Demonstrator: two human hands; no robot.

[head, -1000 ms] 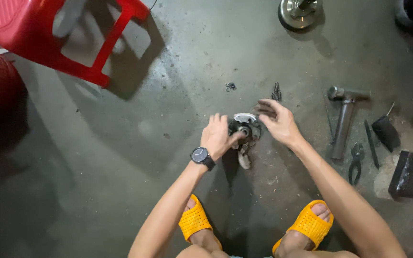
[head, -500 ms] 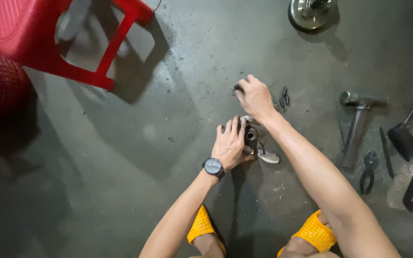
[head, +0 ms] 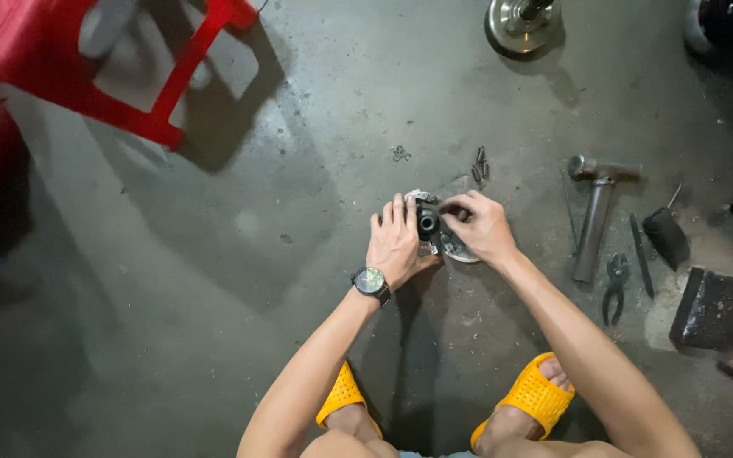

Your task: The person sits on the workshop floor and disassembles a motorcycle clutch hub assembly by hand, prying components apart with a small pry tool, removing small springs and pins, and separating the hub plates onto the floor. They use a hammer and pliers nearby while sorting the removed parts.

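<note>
Two feet in yellow slides (head: 533, 395) stand on the grey concrete floor (head: 239, 280) at the bottom of the view. Both forearms reach forward and meet over a small round metal part (head: 434, 231) lying on the floor. The left hand (head: 395, 243), a wristwatch (head: 371, 282) on its wrist, cups the part's left side with fingers pointing away. The right hand (head: 484, 227) curls over the right side, fingertips pinching at its dark centre. To the right lie pliers (head: 613, 287), a screwdriver (head: 640, 254) and a hammer (head: 595, 214). Farther off, a red plastic stool (head: 86, 59).
</note>
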